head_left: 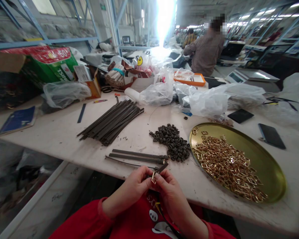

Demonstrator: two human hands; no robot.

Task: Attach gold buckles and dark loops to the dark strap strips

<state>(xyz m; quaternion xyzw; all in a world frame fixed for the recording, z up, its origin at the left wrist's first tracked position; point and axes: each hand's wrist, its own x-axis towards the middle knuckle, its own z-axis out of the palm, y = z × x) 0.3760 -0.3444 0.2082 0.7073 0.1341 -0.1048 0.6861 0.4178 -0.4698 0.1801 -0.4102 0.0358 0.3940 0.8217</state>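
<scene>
My left hand (136, 186) and my right hand (169, 191) meet just below the table's front edge. Both pinch a thin dark strap (161, 168) with a gold square buckle (153, 177) on it. Just beyond my hands, a few finished straps (137, 156) lie on the white table (64, 136). A heap of small dark loops (173, 142) sits beside a round gold tray (269, 166) holding several gold buckles (229, 164). A larger bundle of dark straps (113, 122) lies further left.
Crumpled clear plastic bags (209, 99), a green and red carton (47, 64), a blue notebook (18, 120), an orange tray (194, 79) and two dark phones (271, 135) lie around the table. A person in a brown top (205, 53) stands at the back.
</scene>
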